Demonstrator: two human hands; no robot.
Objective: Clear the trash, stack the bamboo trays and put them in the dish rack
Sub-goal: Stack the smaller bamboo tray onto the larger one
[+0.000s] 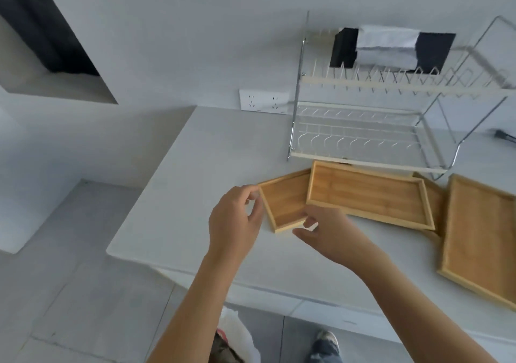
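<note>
Several empty bamboo trays lie on the white counter [178, 195] in front of a two-tier wire dish rack [363, 128]. A small tray [287, 203] sits at the left, partly under a long tray [368, 195]. A large tray [480, 234] lies at the right, with another tray's edge [434, 203] showing between them. My left hand [237, 220] hovers at the small tray's left corner, fingers curled and apart, holding nothing. My right hand [326, 231] is at the small tray's front right corner, thumb and fingers spread near its rim. No trash shows on the counter.
A double wall socket [264, 101] sits left of the rack. A black and white object [391, 50] stands behind the rack's top tier. A white plastic bag [237, 332] hangs below the counter edge by my feet. A dark cable [502, 135] lies at the far right.
</note>
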